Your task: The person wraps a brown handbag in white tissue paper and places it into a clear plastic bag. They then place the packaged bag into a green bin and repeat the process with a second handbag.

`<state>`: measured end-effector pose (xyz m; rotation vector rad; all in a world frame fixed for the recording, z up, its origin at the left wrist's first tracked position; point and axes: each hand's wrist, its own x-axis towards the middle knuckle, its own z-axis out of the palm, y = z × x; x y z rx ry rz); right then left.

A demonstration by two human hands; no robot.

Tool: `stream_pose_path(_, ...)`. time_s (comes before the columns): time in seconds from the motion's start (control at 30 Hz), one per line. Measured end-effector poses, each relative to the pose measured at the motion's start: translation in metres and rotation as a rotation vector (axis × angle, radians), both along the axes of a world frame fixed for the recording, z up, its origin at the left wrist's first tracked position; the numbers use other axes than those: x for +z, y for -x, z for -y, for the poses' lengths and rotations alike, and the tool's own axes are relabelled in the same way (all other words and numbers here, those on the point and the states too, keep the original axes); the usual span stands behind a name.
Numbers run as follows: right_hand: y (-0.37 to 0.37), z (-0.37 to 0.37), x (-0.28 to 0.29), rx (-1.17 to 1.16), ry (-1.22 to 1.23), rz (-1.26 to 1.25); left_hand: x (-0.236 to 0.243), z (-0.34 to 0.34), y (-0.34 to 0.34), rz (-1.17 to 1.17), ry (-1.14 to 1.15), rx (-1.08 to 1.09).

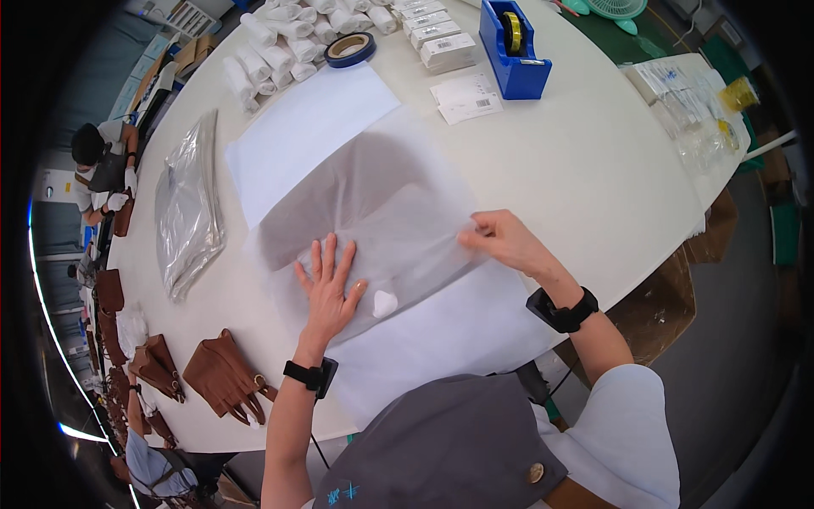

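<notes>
**Our left hand (326,290) lies flat while our right hand (515,242) pinches the translucent wrap (405,225)**

We take the blue tape dispenser (517,78) as our landmark. The translucent wrap lies on the white table (593,170), left of the dispenser and closer to us, with a grey shape showing through it. Our left hand is open, fingers spread, pressing on the wrap and grasping nothing. Our right hand, nearly straight toward us from the dispenser, holds the wrap's right edge between thumb and curled fingers. A small white patch (385,304) shows by the wrap's near edge; we cannot tell whether it lies on top or beneath. White paper (309,114) extends past the wrap on its far and near sides.

Just left of the dispenser we see stacked white packs (445,53), and slightly toward us, white labels (466,97). Farther left come a blue tape roll (351,61) and a heap of white rolls (280,53). Well left of the dispenser and nearer us lie clear plastic bags (191,208), then a brown bag (222,371).
</notes>
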<state>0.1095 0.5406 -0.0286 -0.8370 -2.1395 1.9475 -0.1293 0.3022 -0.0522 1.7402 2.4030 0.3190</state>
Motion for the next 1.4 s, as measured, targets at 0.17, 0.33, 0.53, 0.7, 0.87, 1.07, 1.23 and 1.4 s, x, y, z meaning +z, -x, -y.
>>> stream_pose_path(0.17, -0.013, -0.012, -0.015, -0.489, -0.161, 0.239, 0.003, 0.001, -0.001, -0.007, -0.019, 0.004)
stream_pose_path(0.33, -0.011, 0.006, -0.003, -0.248, 0.017, -0.006, 0.0, 0.003, 0.001, 0.01, -0.025, 0.017)
stream_pose_path(0.53, -0.016, -0.096, 0.001, -0.571, -0.444, 0.043, 0.001, 0.004, 0.002, 0.021, -0.021, 0.033)
stream_pose_path(0.7, 0.041, -0.227, 0.02, -0.687, -1.007, 0.059, 0.005, 0.003, 0.001, 0.025, -0.029, 0.023)
stream_pose_path(0.87, 0.057, -0.257, 0.02, -0.86, -0.099, 0.071, 0.006, 0.002, 0.001, 0.017, -0.026, 0.008)
stream_pose_path(1.07, 0.042, -0.218, -0.034, -0.996, -0.345, -0.063, -0.001, 0.006, 0.004, 0.001, -0.081, 0.033)
stream_pose_path(1.23, 0.025, -0.188, -0.037, -0.619, -0.283, -0.081, 0.0, 0.007, 0.006, -0.024, -0.08, 0.029)
stream_pose_path(1.4, 0.126, -0.071, 0.081, 0.299, -0.157, 0.069, -0.008, 0.012, 0.006, -0.038, -0.096, 0.046)
